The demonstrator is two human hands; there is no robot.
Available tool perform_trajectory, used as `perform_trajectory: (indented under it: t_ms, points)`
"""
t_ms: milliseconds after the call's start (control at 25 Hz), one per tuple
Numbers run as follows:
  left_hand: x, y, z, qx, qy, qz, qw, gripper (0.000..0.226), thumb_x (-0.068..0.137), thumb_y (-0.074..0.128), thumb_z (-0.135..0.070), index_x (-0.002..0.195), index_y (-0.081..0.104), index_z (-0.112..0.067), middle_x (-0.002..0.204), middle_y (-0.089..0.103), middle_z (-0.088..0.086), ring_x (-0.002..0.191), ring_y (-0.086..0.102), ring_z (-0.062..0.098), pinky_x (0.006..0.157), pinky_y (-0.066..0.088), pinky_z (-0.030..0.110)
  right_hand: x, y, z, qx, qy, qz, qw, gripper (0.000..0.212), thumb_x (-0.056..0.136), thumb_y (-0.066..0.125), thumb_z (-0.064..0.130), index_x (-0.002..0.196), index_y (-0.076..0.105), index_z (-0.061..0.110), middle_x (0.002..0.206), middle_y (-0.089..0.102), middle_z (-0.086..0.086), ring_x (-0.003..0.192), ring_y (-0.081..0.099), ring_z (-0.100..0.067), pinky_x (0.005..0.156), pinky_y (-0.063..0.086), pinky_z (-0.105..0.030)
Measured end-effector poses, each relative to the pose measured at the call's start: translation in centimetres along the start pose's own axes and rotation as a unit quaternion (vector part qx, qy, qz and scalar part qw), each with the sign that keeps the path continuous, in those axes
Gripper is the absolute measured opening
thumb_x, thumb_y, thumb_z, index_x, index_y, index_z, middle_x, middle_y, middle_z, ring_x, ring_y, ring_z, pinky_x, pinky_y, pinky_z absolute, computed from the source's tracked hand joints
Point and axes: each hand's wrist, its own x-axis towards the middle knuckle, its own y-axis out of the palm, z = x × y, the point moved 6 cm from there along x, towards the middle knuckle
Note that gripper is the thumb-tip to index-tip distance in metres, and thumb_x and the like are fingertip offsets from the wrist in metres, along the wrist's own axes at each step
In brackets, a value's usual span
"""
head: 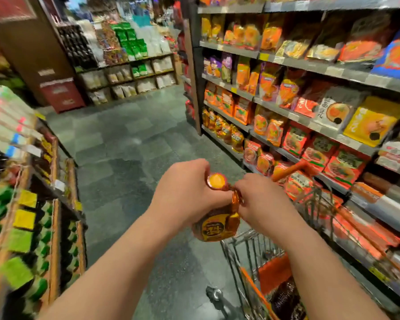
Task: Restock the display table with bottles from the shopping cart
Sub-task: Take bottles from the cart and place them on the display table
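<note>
- Both bare forearms reach forward from the lower edge of the view and converge at the middle.
- The left hand (185, 192) is seen from its back, fingers curled away from the camera round something it grips.
- The right hand (261, 199) sits just beside it, fingers bent inward and pinching near the left hand's knuckles.

I'm seeing bright, even store lighting; motion blur is smearing the packet-filled metal shelves (310, 72), and wide-angle distortion is bending the edges.
</note>
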Motion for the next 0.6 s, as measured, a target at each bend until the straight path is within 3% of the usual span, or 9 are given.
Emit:
perform_trajectory:
  t_ms: [120, 360, 600]
  points:
    - [-4.8, -6.0, 5.3, 0.028, -0.061, -0.072, 0.995, 0.051, 0.056, 0.064, -0.063, 0.068, 0.05, -0.015, 0.064, 0.056, 0.001, 0.068, 0.055, 0.025, 0.062, 0.046, 0.041, 1.0, 0.8, 9.3, 0.02, -0.081, 0.012, 0.996, 0.008, 0.084, 0.054, 0.021, 0.079, 0.048, 0.02, 0.091, 0.052, -0.005, 0.092, 0.055, -0.029, 0.071, 0.041, -0.038]
    - [-14.8, -15.5, 14.0, 0.062, -0.191, -0.171, 0.965, 0.046, 0.063, 0.076, -0.053, 0.066, 0.048, -0.017, 0.064, 0.054, 0.001, 0.069, 0.052, 0.024, 0.058, 0.038, 0.037, 1.9, 2.7, 25.4, 0.044, -0.267, -0.001, 0.963, 0.013, 0.079, 0.057, 0.018, 0.069, 0.049, 0.018, 0.081, 0.054, -0.007, 0.079, 0.058, -0.033, 0.061, 0.04, -0.038]
    - [-21.3, -21.5, 19.9, 0.096, -0.313, -0.236, 0.915, 0.046, 0.056, 0.073, -0.054, 0.062, 0.046, -0.019, 0.059, 0.05, -0.003, 0.063, 0.05, 0.022, 0.055, 0.039, 0.036, 2.5, 4.0, 37.3, 0.087, -0.445, 0.029, 0.891, 0.018, 0.077, 0.059, 0.022, 0.066, 0.046, 0.017, 0.07, 0.043, -0.004, 0.071, 0.056, -0.034, 0.059, 0.041, -0.039]
